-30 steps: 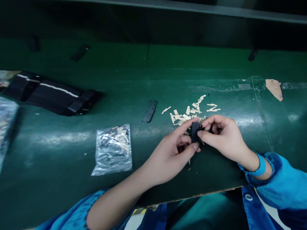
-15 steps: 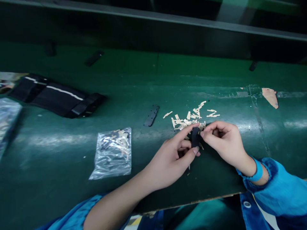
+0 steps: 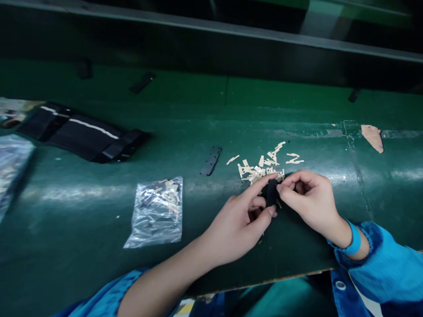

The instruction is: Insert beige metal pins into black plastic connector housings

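Observation:
A small black flat piece (image 3: 271,193) is upright between the thumb and fingers of my left hand (image 3: 239,220). At its right edge, my right hand (image 3: 309,196) has thumb and forefinger pinched together; whatever is between those fingertips is too small to make out. Just beyond both hands lies a loose pile of small cream-coloured strips (image 3: 261,169), partly covered by my left fingers. Another dark flat plate with small holes (image 3: 210,161) rests on the green table (image 3: 185,273) left of the pile.
A clear plastic bag of small parts (image 3: 158,211) lies left of my left forearm. Farther left are a black fabric item (image 3: 82,134) and another plastic bag (image 3: 11,163). A tan scrap (image 3: 372,137) is at the right. A dark ledge (image 3: 211,31) crosses the back.
The whole view has shifted slightly, so the table items appear a little farther right. Both hands keep nearly the same pose around the black piece.

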Demonstrator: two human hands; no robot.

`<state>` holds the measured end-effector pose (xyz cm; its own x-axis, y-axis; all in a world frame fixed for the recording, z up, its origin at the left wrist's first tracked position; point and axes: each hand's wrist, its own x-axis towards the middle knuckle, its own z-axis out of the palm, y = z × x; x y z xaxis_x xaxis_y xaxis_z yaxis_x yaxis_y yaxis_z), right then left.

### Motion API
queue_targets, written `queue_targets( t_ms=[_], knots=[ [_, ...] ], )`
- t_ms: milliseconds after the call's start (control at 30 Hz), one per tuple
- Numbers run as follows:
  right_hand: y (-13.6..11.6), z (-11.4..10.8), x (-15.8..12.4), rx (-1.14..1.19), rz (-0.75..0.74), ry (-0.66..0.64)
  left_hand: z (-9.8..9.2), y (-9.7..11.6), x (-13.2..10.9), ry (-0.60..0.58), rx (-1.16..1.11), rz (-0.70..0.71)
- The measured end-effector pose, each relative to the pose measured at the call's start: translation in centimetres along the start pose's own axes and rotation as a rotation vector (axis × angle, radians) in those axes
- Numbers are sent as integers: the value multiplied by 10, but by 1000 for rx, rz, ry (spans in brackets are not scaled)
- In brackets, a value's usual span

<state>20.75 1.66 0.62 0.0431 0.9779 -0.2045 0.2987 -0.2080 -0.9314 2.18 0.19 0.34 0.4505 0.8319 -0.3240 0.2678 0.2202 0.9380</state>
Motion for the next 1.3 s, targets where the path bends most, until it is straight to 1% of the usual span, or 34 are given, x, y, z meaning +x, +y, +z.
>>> queue_targets(
  t_ms=[133, 333, 533, 733, 1000, 1133, 1300],
  knots=[
    [-2, -2, 3, 79, 85, -55, -1, 0, -1, -16, -14, 9],
    [-5, -4, 6, 137, 129, -102, -1, 2, 0, -21, -41, -23],
    [-6, -7, 8, 126, 129, -108, -1, 1, 2, -19, -28, -12],
    [-6, -7, 8, 133, 146, -108, -1, 2, -1, -17, -22, -21],
    [-5, -6, 8, 133, 165, -114, 0, 0, -1, 9, 24, 20],
    [-5, -6, 8, 155, 178, -102, 0, 0, -1, -6, 55, 32],
    [-5, -6, 8, 153, 151, -112, -2, 3, -1, -15, -3, 6]
  ],
)
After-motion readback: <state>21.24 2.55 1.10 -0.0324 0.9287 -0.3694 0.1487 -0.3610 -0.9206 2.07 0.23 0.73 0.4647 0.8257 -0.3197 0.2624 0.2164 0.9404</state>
